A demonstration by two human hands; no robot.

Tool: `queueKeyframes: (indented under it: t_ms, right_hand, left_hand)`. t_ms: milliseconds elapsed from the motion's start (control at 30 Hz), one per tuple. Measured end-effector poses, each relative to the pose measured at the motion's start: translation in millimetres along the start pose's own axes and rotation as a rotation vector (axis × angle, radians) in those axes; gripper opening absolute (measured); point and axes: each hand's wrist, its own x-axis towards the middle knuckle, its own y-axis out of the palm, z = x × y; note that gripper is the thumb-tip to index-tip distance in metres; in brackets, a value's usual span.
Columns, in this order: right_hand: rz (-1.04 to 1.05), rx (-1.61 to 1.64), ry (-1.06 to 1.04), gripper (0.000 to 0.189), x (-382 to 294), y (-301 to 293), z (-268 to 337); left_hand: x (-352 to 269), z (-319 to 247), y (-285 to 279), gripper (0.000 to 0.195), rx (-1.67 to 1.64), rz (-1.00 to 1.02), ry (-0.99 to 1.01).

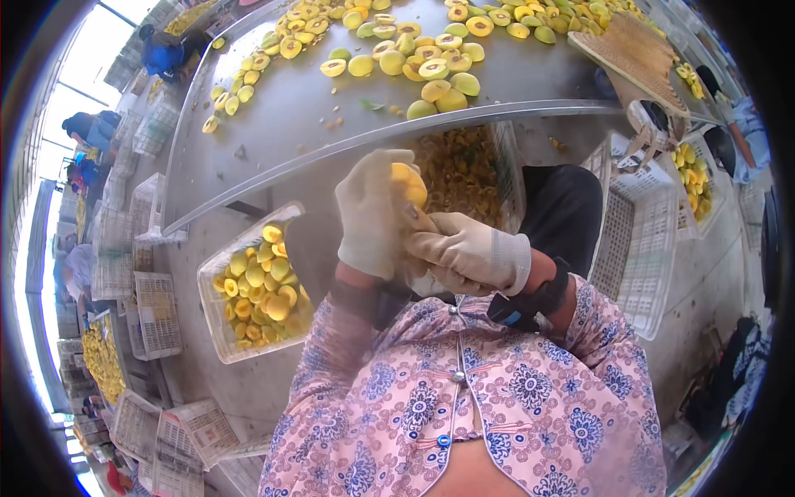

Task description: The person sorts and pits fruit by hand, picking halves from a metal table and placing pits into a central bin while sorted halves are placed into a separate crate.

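My left hand (369, 214), in a pale work glove and slightly blurred, holds a yellow stone-fruit half (408, 184), perhaps apricot or plum. Gloved too, my right hand (472, 251) grips a small tool with a wooden handle (419, 218), whose tip meets the fruit; its working end is mostly hidden. Both hands are close together above my lap. Beneath them stands a crate of brown fruit stones and scraps (459, 168). Halved fruit with brown stones (428, 62) lies on the metal table (279, 149) in front of me.
A white plastic crate of yellow pitted halves (264, 286) stands at the left. Empty-looking crates (633, 242) are at the right, near a straw hat (633, 59) on the table's edge. Other people (164, 53) work at the far left and right. Stacked crates (112, 255) line the left side.
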Motion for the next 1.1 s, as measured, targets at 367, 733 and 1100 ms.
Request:
queueKeyframes:
  t_ms: [367, 733, 1100]
  right_hand:
    - [-0.148, 0.257, -0.034, 0.03, 40, -63, -73]
    - [-0.528, -0.212, 0.182, 0.026, 73, -100, -103]
    - [-0.593, -0.147, 0.198, 0.028, 50, -101, -83]
  left_hand:
    - [23, -6, -94, 0.03, 0.343, -0.259, 0.272]
    - [101, 6, -151, 0.046, 1.549, -0.273, 0.206]
    - [233, 89, 32, 0.057, 1.356, 0.448, -0.144]
